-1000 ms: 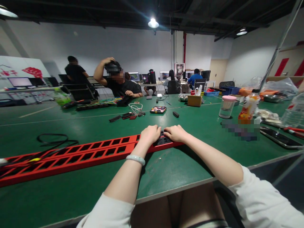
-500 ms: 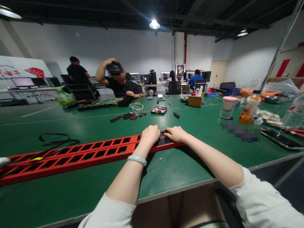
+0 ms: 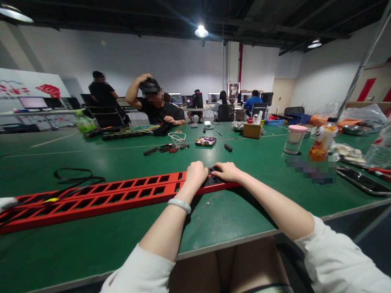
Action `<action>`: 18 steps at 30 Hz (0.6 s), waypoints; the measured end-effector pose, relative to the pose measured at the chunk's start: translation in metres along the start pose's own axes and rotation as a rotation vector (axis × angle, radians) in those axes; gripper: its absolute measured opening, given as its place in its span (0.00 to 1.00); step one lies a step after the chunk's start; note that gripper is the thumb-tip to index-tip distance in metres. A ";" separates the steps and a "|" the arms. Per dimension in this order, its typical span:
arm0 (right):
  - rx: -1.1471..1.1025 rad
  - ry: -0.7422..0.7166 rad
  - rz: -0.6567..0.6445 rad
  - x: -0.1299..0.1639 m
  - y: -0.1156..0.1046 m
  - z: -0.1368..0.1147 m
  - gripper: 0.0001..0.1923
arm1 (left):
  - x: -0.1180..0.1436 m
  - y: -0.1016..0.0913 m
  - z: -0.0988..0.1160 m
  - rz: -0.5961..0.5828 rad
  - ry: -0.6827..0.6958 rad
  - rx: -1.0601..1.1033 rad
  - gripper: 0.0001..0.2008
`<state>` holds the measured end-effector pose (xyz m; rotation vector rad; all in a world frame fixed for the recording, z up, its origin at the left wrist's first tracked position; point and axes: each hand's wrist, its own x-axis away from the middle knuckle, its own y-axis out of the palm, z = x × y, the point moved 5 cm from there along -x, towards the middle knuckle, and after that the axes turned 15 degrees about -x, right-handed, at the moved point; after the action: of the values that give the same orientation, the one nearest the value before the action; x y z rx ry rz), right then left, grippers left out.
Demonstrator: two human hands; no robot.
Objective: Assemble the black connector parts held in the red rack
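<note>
head view, centre of the frame: the left hand point(image 3: 196, 174) and right hand point(image 3: 227, 171) meet at the right end of a long red slotted metal rail point(image 3: 100, 198), which lies flat on the green tabletop point(image 3: 222, 215) and runs from the lower left of the frame to the middle. both hands press curled fingers onto a small black insert point(image 3: 211, 180) seated in the rail's end slots; the left grip is clenched over the rail's top edge, the right grip bears down on the insert with bent fingers, neither visibly lifting anything. a pale bracelet point(image 3: 179, 204) sits on the left wrist.

the rail appears to be a doubled strip of painted sheet metal with a regular row of rectangular cut-outs along its length, dark through the openings. judged from its form, it should be stiff, fairly light for its length, and awkward at the far end; it is best held by the solid edges between slots, not by the thin webs. the insert looks small, rigid and easily dropped.

upper right of the frame: a clear jar with a pink lid point(image 3: 294, 139). upper left: a seated person in black point(image 3: 157, 106). a black cable loop point(image 3: 76, 177) lies left of the rail.
</note>
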<state>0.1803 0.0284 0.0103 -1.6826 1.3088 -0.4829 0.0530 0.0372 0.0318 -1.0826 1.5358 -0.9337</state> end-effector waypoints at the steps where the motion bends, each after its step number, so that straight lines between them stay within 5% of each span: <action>1: -0.019 -0.002 0.009 0.000 0.000 0.001 0.23 | -0.001 0.002 -0.001 0.011 -0.003 0.023 0.15; 18: -0.090 -0.089 0.026 -0.001 -0.003 0.006 0.18 | -0.014 0.015 -0.011 0.092 0.073 0.208 0.13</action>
<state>0.1859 0.0317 0.0098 -1.7393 1.3025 -0.3339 0.0409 0.0552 0.0239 -0.8322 1.4966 -1.0533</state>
